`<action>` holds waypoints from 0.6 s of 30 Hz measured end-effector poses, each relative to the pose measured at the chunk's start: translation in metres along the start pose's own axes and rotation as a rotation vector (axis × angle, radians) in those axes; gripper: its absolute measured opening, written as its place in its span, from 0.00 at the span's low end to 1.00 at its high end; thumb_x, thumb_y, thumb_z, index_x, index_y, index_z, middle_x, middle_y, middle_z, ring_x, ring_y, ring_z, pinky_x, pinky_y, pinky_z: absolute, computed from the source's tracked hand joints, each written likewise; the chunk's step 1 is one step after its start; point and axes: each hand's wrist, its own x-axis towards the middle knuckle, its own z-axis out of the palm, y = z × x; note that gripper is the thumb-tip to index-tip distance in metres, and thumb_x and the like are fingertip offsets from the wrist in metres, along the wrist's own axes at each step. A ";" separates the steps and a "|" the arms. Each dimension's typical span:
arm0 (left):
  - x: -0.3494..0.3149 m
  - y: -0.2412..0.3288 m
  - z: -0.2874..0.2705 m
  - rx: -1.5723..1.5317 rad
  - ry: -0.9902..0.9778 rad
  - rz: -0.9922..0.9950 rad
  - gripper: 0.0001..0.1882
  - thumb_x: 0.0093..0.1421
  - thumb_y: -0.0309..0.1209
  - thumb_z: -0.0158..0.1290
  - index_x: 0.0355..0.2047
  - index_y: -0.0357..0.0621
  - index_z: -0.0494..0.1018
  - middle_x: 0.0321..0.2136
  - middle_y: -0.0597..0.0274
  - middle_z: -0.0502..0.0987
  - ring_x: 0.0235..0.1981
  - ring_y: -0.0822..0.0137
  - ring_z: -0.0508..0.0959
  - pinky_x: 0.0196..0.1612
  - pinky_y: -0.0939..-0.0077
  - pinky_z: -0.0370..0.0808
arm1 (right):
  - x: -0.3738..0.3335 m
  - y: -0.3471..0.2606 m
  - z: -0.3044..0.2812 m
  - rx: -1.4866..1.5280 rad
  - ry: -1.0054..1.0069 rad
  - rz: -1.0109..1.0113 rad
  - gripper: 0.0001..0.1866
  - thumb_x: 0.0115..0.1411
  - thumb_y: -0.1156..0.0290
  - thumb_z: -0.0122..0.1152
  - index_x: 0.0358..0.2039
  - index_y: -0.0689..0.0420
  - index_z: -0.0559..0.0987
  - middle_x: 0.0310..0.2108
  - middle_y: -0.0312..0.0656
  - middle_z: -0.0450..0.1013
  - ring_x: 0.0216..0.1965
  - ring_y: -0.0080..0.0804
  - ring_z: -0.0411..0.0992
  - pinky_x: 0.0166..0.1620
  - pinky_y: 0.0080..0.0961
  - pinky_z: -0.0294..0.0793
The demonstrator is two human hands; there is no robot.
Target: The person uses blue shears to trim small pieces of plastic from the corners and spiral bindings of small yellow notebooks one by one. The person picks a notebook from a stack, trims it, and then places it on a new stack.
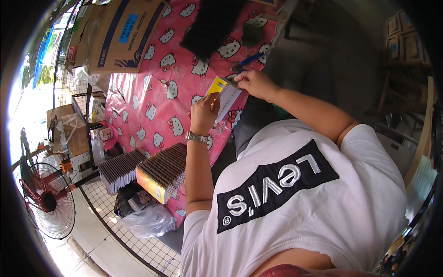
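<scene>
My left hand, with a metal watch at its wrist, grips a notebook over the pink table cover. The notebook has a yellow cover part and white pages with a row of small holes along one edge. At the notebook's upper right corner, the fingers of my right hand are pinched together. Whatever lies between those fingertips is too small to make out. Just beyond the right hand lies a blue-handled tool, perhaps pliers.
Black, fine-stranded material lies at the table's far side. A large cardboard box stands far left. Spiral notebooks in rows sit at the near left, beside a plastic bag. A fan stands at the left edge.
</scene>
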 end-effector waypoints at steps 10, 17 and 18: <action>-0.008 0.000 0.008 0.103 0.025 -0.064 0.16 0.61 0.29 0.49 0.50 0.47 0.67 0.28 0.49 0.78 0.28 0.46 0.79 0.30 0.54 0.75 | -0.016 -0.005 0.022 -0.385 0.082 -0.499 0.17 0.51 0.74 0.59 0.44 0.62 0.77 0.38 0.49 0.72 0.32 0.40 0.73 0.37 0.31 0.74; -0.005 0.026 0.001 0.249 0.033 -0.016 0.15 0.59 0.29 0.50 0.47 0.49 0.68 0.32 0.54 0.79 0.35 0.51 0.79 0.33 0.57 0.76 | -0.007 -0.037 0.004 1.006 -0.333 0.423 0.21 0.59 0.65 0.53 0.52 0.52 0.63 0.28 0.42 0.75 0.12 0.16 0.54 0.16 0.17 0.54; -0.002 0.029 -0.005 0.261 -0.040 -0.072 0.14 0.59 0.29 0.50 0.46 0.49 0.69 0.32 0.54 0.79 0.36 0.51 0.79 0.34 0.57 0.75 | -0.008 -0.043 -0.001 0.928 -0.382 0.417 0.21 0.63 0.59 0.52 0.52 0.53 0.65 0.26 0.41 0.74 0.12 0.17 0.56 0.16 0.18 0.55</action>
